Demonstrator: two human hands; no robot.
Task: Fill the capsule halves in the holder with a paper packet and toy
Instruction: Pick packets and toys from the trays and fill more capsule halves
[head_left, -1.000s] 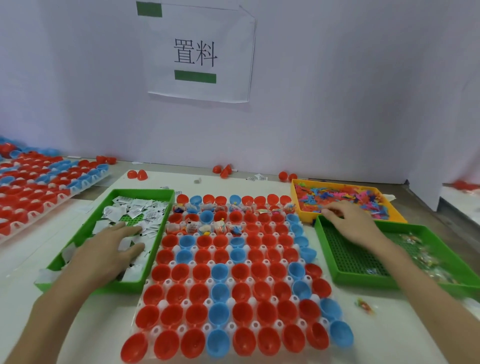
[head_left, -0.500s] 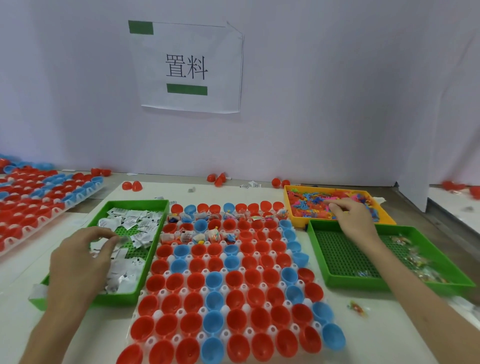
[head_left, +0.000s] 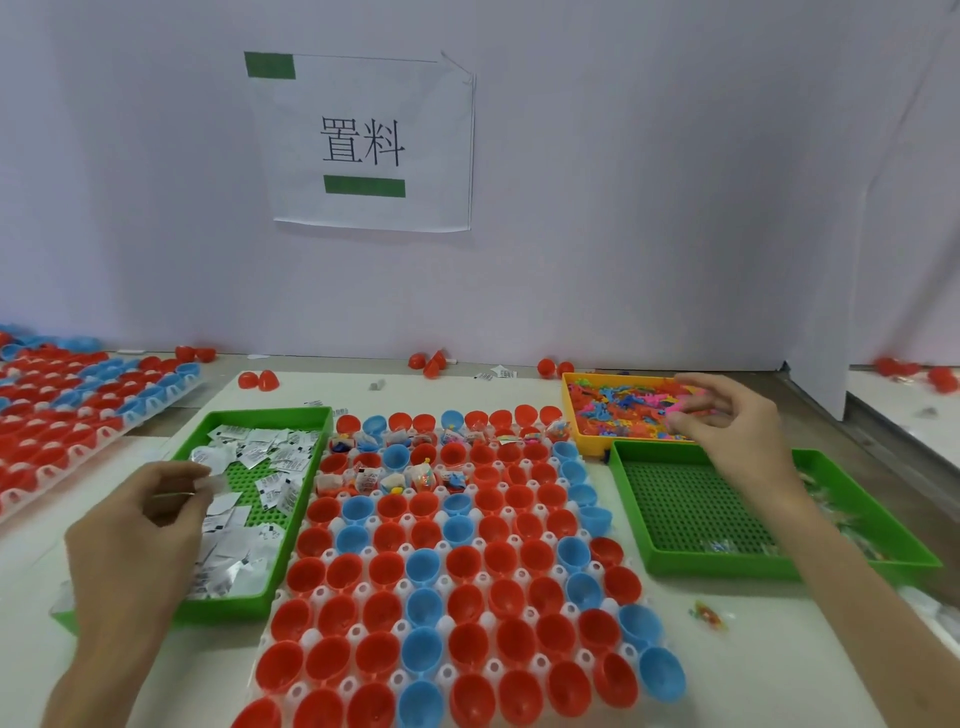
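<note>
A white holder (head_left: 311, 638) in front of me carries rows of red and blue capsule halves (head_left: 457, 561). Some halves in the far rows hold packets and toys (head_left: 423, 475); the near rows look empty. My left hand (head_left: 140, 525) hovers over the green tray (head_left: 275, 519) of white paper packets and pinches a paper packet (head_left: 215, 483) between thumb and fingers. My right hand (head_left: 737, 421) is over the yellow tray (head_left: 571, 415) of small coloured toys, fingers curled round a pink toy (head_left: 680, 408).
A second green tray (head_left: 639, 525) lies at the right with a few wrapped items at its far side. Another holder of capsule halves (head_left: 67, 415) sits at the far left. Loose red halves (head_left: 260, 381) lie along the wall. One small toy (head_left: 707, 616) lies on the table.
My left hand has lifted off the packet pile with a packet pinched in it. My right hand moved from the green tray's edge up over the yellow toy tray and picked at the toys.
</note>
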